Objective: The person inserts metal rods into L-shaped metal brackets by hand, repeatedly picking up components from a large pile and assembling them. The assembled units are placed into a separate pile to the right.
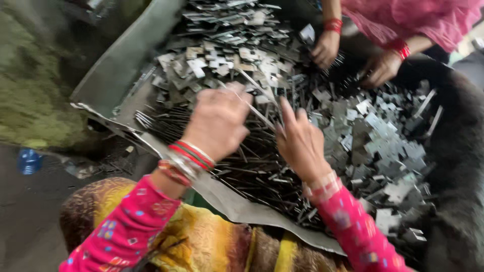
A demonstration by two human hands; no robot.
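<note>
Thin metal strips (252,108) are pinched in the fingers of the left hand (218,123), their long axis slanting from the fingertips down and to the right, toward the right hand (298,143), which is held with fingers spread and loose just above a dark pile of narrow rods (252,171), nothing clearly gripped in it. The rods are laid mostly lengthwise across a grey metal sheet (237,204), with flat notched metal plates (383,146) heaped beyond them. At the far side, another person's two hands (353,58) are seen among the pieces.
</note>
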